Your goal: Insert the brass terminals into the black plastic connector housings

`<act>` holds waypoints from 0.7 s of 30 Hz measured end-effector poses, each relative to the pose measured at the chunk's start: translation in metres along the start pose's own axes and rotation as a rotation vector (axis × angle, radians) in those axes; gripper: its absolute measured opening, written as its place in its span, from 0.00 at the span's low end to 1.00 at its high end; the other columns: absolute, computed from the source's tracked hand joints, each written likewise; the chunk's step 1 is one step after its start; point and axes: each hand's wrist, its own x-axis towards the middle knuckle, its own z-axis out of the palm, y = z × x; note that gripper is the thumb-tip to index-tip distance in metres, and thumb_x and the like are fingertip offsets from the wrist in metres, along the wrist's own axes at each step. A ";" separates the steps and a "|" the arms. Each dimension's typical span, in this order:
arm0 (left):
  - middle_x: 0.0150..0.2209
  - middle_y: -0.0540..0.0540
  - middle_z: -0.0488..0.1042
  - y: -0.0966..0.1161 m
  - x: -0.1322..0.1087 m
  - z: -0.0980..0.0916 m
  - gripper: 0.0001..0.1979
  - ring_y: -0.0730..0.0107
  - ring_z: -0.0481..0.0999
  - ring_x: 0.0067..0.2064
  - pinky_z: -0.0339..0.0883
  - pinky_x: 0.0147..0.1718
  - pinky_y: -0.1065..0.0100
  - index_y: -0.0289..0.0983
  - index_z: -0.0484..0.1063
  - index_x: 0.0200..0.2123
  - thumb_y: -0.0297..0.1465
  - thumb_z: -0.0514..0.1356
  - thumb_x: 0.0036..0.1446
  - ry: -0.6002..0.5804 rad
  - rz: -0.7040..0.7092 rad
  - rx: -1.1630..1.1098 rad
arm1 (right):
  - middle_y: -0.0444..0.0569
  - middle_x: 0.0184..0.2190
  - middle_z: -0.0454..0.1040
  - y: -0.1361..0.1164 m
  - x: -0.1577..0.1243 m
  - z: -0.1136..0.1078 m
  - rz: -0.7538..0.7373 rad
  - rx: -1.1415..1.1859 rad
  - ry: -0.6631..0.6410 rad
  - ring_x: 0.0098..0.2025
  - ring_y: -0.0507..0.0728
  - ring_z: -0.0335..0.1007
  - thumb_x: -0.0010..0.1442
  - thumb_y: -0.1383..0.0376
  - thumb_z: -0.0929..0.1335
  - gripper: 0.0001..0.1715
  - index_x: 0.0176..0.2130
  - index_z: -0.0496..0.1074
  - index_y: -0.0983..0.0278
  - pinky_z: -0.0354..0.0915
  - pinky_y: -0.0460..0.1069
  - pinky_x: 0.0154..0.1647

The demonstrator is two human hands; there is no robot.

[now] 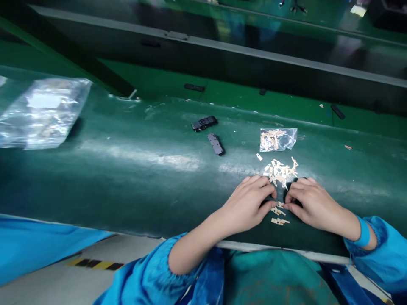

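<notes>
Both my hands rest on the green conveyor belt (143, 169) near its front edge, fingertips almost touching. My left hand (249, 203) has its fingers curled inward in a pinch, and my right hand (313, 203) is curled the same way facing it. A dark small part seems to sit between the fingertips, mostly hidden. A few small tan metal pieces (279, 215) lie just below the fingertips. A larger heap of the same tan pieces (281, 170) lies just beyond my hands. Behind it lies a small clear bag (277, 139) holding more.
Two black plastic parts (204, 123) (216, 144) lie on the belt to the left of the bag. A large clear plastic bag (44, 112) lies at the far left. A metal rail (222, 44) and a second green level run behind. Blue fabric (38, 245) hangs at lower left.
</notes>
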 end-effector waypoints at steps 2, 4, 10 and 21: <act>0.42 0.46 0.73 0.000 0.000 -0.002 0.06 0.58 0.71 0.47 0.62 0.46 0.57 0.40 0.74 0.44 0.33 0.59 0.68 0.000 0.008 -0.024 | 0.44 0.34 0.75 0.003 0.001 -0.004 -0.024 0.032 0.018 0.41 0.59 0.67 0.68 0.67 0.71 0.06 0.36 0.73 0.62 0.53 0.54 0.42; 0.42 0.46 0.73 -0.001 0.001 -0.002 0.07 0.58 0.71 0.47 0.63 0.47 0.57 0.40 0.74 0.46 0.34 0.59 0.68 0.009 0.015 -0.025 | 0.45 0.34 0.76 0.005 0.000 -0.007 -0.053 0.044 0.059 0.41 0.59 0.68 0.69 0.66 0.70 0.06 0.36 0.73 0.62 0.54 0.54 0.42; 0.40 0.45 0.73 -0.002 0.002 0.000 0.06 0.59 0.71 0.43 0.64 0.44 0.57 0.38 0.74 0.41 0.34 0.58 0.69 0.103 0.007 0.041 | 0.51 0.34 0.77 -0.010 -0.018 0.013 -0.046 -0.255 0.252 0.39 0.63 0.66 0.72 0.63 0.67 0.09 0.39 0.77 0.63 0.51 0.57 0.39; 0.38 0.45 0.72 -0.002 0.002 -0.005 0.11 0.60 0.70 0.42 0.65 0.44 0.59 0.38 0.75 0.38 0.34 0.54 0.71 0.087 0.016 -0.070 | 0.49 0.34 0.75 -0.005 -0.016 0.020 -0.012 -0.050 0.246 0.39 0.61 0.65 0.73 0.67 0.64 0.12 0.37 0.73 0.64 0.53 0.56 0.40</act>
